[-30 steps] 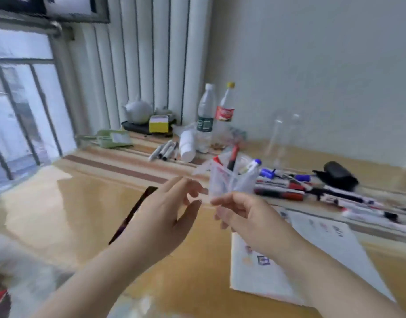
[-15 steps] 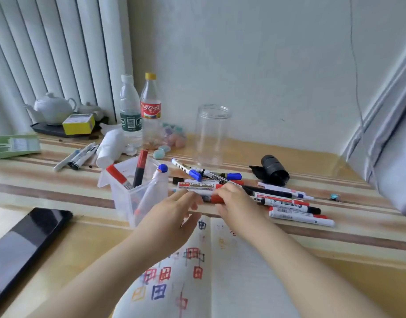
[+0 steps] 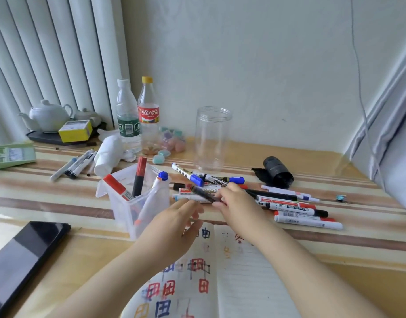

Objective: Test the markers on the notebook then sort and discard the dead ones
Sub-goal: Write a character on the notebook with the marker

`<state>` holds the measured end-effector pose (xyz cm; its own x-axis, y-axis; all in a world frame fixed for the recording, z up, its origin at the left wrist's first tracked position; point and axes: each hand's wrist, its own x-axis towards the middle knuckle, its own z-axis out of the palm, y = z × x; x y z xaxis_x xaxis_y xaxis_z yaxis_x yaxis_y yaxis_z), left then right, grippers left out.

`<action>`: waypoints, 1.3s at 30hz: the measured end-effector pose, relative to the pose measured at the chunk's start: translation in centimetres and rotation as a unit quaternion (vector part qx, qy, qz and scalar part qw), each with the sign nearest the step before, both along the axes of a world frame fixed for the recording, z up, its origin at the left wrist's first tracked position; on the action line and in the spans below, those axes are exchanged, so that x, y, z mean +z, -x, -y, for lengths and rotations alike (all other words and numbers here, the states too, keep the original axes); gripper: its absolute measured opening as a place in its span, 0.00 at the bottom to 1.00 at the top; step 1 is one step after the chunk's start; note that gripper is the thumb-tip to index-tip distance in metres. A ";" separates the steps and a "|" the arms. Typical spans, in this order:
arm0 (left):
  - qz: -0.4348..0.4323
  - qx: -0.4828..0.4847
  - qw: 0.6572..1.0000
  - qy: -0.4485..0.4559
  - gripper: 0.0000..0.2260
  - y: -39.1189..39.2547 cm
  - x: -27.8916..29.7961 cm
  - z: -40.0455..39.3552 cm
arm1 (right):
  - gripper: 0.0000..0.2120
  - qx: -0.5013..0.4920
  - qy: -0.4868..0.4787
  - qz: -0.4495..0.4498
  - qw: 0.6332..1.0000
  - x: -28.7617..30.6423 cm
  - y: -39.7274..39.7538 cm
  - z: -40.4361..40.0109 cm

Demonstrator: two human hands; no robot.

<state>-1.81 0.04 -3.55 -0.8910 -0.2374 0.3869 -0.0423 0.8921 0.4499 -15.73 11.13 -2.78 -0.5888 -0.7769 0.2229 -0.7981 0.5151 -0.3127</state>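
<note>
I'm pinching a dark marker (image 3: 204,195) with my right hand (image 3: 237,208) (lying left-right, far of the notebook (image 3: 243,283)); left hand (image 3: 174,226) is hovering spread, near its left end.

I take the clear plastic holder (image 3: 137,203) as my landmark. Right of it the marker pile (image 3: 254,198) blocks the tabletop (image 3: 59,203), and both my hands are over its near edge. Behind the holder stand two bottles (image 3: 137,115) and a lying white tube (image 3: 107,154); further right behind, a tall clear jar (image 3: 212,136). Left of the holder the striped tabletop is open to pass. Near left lies a dark tablet (image 3: 25,255); near right, the open notebook (image 3: 220,283).
</note>
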 end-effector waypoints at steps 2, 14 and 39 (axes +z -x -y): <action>-0.005 0.001 1.000 -0.008 0.10 0.1 0.5 -0.2 | 0.05 -0.041 0.098 0.127 0.986 1.3 -0.9 -1.3; 0.096 -0.069 0.993 0.006 0.07 1.3 1.5 -3.7 | 0.10 -0.077 0.127 0.043 0.988 1.6 -5.8 -8.9; 0.126 -0.067 0.989 0.044 0.06 0.6 1.5 -3.2 | 0.18 -0.038 0.171 0.325 0.929 1.9 -4.2 -11.9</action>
